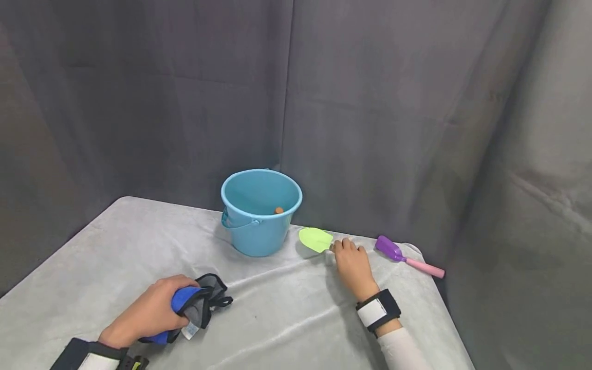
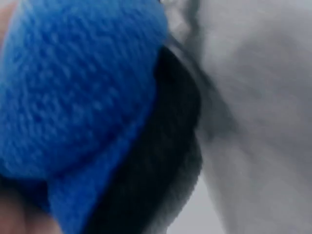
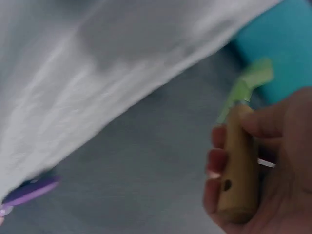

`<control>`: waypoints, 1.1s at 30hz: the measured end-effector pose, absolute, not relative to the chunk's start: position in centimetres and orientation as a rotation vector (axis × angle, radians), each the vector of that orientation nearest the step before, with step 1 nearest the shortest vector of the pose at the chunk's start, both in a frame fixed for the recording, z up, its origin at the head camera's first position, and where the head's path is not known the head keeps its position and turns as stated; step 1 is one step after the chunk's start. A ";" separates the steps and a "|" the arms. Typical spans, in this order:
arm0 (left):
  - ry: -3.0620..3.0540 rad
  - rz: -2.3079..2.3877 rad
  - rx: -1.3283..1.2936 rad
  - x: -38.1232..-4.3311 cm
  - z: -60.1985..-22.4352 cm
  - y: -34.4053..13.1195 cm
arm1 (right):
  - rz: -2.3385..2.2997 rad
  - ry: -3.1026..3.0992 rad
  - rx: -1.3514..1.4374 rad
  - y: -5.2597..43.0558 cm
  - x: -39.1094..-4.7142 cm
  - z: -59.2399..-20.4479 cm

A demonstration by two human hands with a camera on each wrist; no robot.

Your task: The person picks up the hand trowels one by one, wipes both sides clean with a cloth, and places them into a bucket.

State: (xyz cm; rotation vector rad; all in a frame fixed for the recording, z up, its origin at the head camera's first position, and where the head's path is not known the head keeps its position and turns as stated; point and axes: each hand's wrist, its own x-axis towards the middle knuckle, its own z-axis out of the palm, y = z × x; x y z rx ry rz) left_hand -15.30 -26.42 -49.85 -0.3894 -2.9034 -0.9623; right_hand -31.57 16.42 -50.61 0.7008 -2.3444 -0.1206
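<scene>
My left hand (image 1: 157, 308) grips a bunched blue and grey cloth (image 1: 185, 298) with black edging, low over the near left of the table. Blue pile of the cloth (image 2: 83, 87) fills much of the left wrist view. My right hand (image 1: 353, 267) holds a small trowel (image 1: 316, 239) by its wooden handle. The right wrist view shows the fingers wrapped round that handle (image 3: 239, 170), thumb near the neck. The trowel's lime-green blade points left, toward the blue bucket (image 1: 259, 234), just to the right of its base.
A purple shovel (image 1: 390, 248) with a pink handle lies at the table's right edge. Inside the bucket a small orange-brown end of something (image 1: 278, 210) shows. A pale cloth covers the table (image 1: 259, 318); grey curtains (image 1: 370, 113) stand close behind it.
</scene>
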 end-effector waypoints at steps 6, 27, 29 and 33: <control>-2.778 -0.939 -0.599 -16.3 -47.4 -25.0 | -0.077 -2.355 0.791 15.1 -27.8 -48.8; -2.346 -1.035 -0.894 -19.0 -42.5 -15.3 | 0.154 -2.453 1.174 13.0 -23.1 -46.1; -2.334 -1.017 -0.900 -19.2 -42.9 -14.9 | 0.147 -2.421 1.198 12.9 -23.0 -46.2; -2.345 -0.959 -0.886 -19.4 -43.8 -14.4 | 0.154 -2.369 1.237 12.9 -23.1 -46.2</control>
